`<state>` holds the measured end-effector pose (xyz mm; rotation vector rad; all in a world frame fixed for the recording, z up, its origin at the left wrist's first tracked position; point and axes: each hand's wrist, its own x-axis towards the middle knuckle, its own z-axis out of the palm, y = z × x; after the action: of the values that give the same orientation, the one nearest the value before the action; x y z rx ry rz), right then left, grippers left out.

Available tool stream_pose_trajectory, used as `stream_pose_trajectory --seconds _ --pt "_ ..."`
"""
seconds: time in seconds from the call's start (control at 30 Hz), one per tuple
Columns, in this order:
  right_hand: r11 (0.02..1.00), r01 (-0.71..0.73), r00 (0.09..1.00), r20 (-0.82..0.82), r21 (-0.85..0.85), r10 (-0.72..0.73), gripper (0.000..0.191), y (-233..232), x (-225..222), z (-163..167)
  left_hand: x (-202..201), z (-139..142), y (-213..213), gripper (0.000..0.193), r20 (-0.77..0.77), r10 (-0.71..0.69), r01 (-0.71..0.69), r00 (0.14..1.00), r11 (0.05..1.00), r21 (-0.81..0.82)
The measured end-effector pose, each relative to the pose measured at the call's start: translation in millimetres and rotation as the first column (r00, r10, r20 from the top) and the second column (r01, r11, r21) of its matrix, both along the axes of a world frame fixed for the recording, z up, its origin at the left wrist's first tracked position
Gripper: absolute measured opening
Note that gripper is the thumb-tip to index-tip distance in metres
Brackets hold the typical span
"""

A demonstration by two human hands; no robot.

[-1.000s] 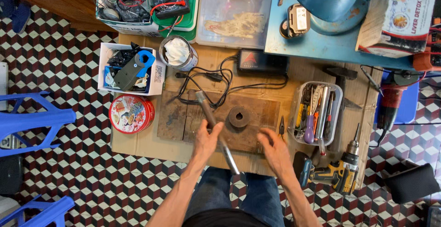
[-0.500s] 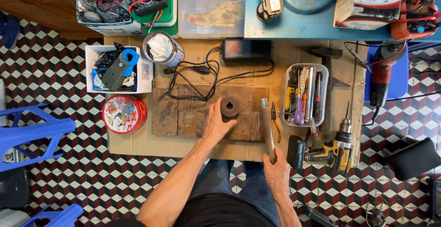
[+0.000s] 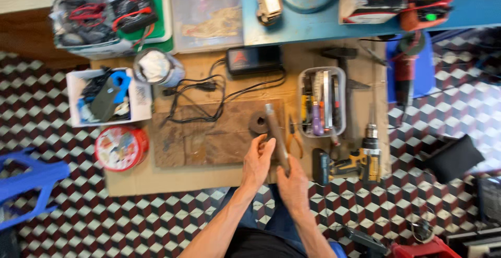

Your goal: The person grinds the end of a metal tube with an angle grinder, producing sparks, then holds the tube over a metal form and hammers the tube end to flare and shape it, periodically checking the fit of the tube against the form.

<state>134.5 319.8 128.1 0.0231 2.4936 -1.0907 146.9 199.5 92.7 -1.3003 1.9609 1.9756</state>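
A long brown rod-like tool lies lengthwise over the right end of a worn wooden board. Its far tip sits beside a dark round ring on the board. My right hand grips the tool's near end. My left hand is wrapped against the tool's middle from the left, fingers curled on the shaft. Both hands are close together at the near edge of the low wooden table.
Orange-handled pliers lie just right of the tool, then a clear tray of hand tools and a yellow cordless drill. A black charger with cables, a jar, a white box and a red tin stand on the left.
My left hand left the ring and came onto the tool's shaft. The right hand brought the tool leftward, so its tip now lies beside the ring.
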Motion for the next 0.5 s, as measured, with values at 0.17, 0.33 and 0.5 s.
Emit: stream_pose_trajectory --seconds 0.17,0.33,0.5 --pt "0.982 -0.153 0.986 -0.084 -0.114 0.144 0.060 25.7 -6.1 34.3 -30.5 10.1 12.0 0.044 -0.130 0.116 -0.082 0.985 0.965 0.247" --pt "0.982 0.159 0.984 -0.070 -0.104 -0.167 0.028 116.9 -51.9 49.7 -53.7 45.8 26.6 0.036 -0.157 0.081 -0.040 0.984 0.968 0.248" --pt "0.940 0.316 0.949 -0.067 0.130 -0.310 0.028 253.8 -166.2 26.9 -78.9 49.0 87.3 0.035 -0.238 0.155 -0.091 0.959 0.962 0.257"
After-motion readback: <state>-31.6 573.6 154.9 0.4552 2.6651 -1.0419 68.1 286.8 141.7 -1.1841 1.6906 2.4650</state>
